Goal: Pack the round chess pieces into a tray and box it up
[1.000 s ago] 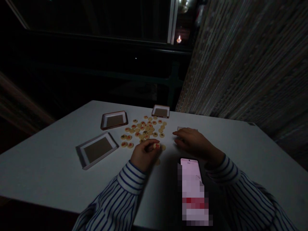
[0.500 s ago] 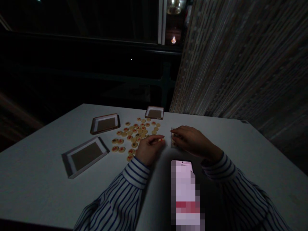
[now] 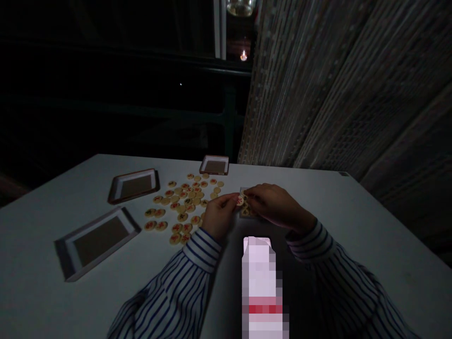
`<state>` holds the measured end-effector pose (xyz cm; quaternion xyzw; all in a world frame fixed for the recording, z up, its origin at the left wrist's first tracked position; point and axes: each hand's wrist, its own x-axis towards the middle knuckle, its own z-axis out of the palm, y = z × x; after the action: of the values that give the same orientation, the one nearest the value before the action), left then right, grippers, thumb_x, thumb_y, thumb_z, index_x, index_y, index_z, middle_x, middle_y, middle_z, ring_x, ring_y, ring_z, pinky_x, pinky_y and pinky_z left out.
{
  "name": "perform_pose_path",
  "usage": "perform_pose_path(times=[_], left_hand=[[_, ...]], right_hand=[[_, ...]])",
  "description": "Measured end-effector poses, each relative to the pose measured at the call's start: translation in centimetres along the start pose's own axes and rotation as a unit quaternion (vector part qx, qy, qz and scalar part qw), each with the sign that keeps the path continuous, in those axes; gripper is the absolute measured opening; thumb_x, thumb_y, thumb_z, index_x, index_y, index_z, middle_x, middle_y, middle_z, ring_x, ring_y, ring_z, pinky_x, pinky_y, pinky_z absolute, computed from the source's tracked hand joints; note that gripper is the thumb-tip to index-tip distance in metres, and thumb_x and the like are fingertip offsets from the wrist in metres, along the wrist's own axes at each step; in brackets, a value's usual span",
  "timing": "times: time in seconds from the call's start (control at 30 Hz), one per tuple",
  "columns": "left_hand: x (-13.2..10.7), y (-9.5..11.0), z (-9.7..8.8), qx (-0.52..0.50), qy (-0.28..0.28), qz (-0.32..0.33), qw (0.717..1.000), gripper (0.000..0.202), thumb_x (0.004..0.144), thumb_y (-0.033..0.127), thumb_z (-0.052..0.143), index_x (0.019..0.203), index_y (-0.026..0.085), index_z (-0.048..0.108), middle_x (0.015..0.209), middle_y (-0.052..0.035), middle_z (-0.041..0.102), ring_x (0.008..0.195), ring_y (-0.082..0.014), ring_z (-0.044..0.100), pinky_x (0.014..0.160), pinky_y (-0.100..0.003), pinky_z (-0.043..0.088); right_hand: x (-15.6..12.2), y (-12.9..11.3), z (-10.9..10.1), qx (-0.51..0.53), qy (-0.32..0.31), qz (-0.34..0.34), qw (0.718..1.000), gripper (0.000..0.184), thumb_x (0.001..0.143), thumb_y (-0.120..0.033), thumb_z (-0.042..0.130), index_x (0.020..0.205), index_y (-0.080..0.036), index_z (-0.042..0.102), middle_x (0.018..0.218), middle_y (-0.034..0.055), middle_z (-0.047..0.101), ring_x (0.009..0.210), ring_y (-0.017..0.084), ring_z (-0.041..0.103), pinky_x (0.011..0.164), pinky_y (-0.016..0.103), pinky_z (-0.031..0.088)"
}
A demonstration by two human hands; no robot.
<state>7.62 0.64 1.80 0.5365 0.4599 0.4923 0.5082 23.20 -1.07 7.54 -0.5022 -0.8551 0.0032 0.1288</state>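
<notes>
Several round pale game discs with red or dark marks (image 3: 183, 200) lie scattered on a white table (image 3: 353, 226). My left hand (image 3: 219, 216) pinches one disc with a red mark (image 3: 240, 200) at its fingertips. My right hand (image 3: 277, 205) lies curled over a small tray (image 3: 245, 210) that holds a few discs, its fingers touching them. The two hands meet above that tray. Both sleeves are striped.
Three shallow box trays with brown bottoms stand on the table: one at near left (image 3: 95, 242), one at far left (image 3: 134, 185), a small one at the back (image 3: 214, 165). A lit phone (image 3: 263, 287) lies near me. A woven curtain (image 3: 335, 94) hangs at right.
My left hand carried the red-marked disc from near the scattered pile rightward to the small tray under my right hand. The view has shifted, so everything sits further left in the picture.
</notes>
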Motion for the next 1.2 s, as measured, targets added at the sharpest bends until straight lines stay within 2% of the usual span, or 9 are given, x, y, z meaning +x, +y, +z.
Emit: perform_pose_path(times=[0.23,0.4,0.47,0.67,0.83,0.97,1.2], left_hand=[[0.0,-1.2,-0.1,-0.027,-0.021,0.006,0.999,0.027,0.069,0.029,0.06,0.09,0.014,0.067,0.093,-0.0061,0.068,0.089,-0.017,0.06,0.083,-0.029,0.044],[0.0,-1.4,0.2,-0.11,0.017,-0.056,0.992,0.025,0.06,0.027,0.067,0.08,0.012,0.062,0.066,-0.0023,0.067,0.063,-0.0121,0.06,0.063,-0.024,0.047],[0.1,-1.4,0.3,-0.118,0.023,-0.07,0.99,0.022,0.059,0.027,0.067,0.074,0.012,0.061,0.061,-0.0013,0.065,0.058,-0.0106,0.058,0.058,-0.022,0.045],[0.2,-1.9,0.2,-0.051,0.03,-0.049,0.997,0.023,0.066,0.031,0.063,0.079,0.013,0.066,0.077,-0.0051,0.069,0.071,-0.0142,0.061,0.068,-0.025,0.047],[0.1,-2.0,0.1,-0.008,0.012,-0.023,1.0,0.023,0.071,0.031,0.058,0.083,0.015,0.068,0.083,-0.0051,0.07,0.078,-0.0162,0.062,0.073,-0.027,0.048],[-0.1,-1.6,0.1,0.033,0.006,-0.005,0.999,0.023,0.074,0.03,0.054,0.083,0.014,0.068,0.084,-0.0051,0.07,0.08,-0.0164,0.063,0.074,-0.027,0.049],[-0.4,-1.7,0.0,0.125,0.041,0.037,0.991,0.024,0.075,0.028,0.051,0.087,0.017,0.068,0.083,-0.0034,0.07,0.077,-0.0161,0.063,0.071,-0.027,0.05]], right_hand=[[0.7,0.1,1.0,0.009,-0.044,-0.03,0.999,0.027,0.087,-0.029,0.041,0.107,-0.021,0.056,0.098,0.0049,0.062,0.088,0.017,0.054,0.074,0.027,0.035],[1.0,0.4,1.4,0.0,-0.063,-0.033,0.998,0.027,0.088,-0.034,0.038,0.102,-0.021,0.057,0.094,0.0058,0.062,0.086,0.016,0.054,0.072,0.027,0.035],[1.1,0.6,1.6,0.011,-0.057,-0.038,0.998,0.026,0.088,-0.034,0.04,0.103,-0.021,0.056,0.094,0.0057,0.062,0.086,0.016,0.054,0.072,0.027,0.035],[1.1,1.3,2.1,0.038,-0.045,-0.07,0.996,0.027,0.086,-0.037,0.043,0.103,-0.02,0.056,0.092,0.0056,0.062,0.084,0.016,0.054,0.069,0.026,0.034],[1.2,1.2,2.3,0.02,-0.037,-0.08,0.996,0.028,0.087,-0.038,0.041,0.1,-0.018,0.057,0.088,0.0056,0.063,0.079,0.015,0.054,0.065,0.026,0.032],[1.2,1.3,2.5,-0.005,-0.043,-0.075,0.996,0.028,0.086,-0.039,0.042,0.093,-0.017,0.058,0.084,0.0051,0.063,0.072,0.014,0.053,0.061,0.025,0.029],[1.4,1.5,2.6,-0.052,-0.074,-0.03,0.995,0.021,0.083,-0.034,0.045,0.082,-0.017,0.058,0.078,0.0039,0.063,0.067,0.013,0.053,0.058,0.024,0.025]])
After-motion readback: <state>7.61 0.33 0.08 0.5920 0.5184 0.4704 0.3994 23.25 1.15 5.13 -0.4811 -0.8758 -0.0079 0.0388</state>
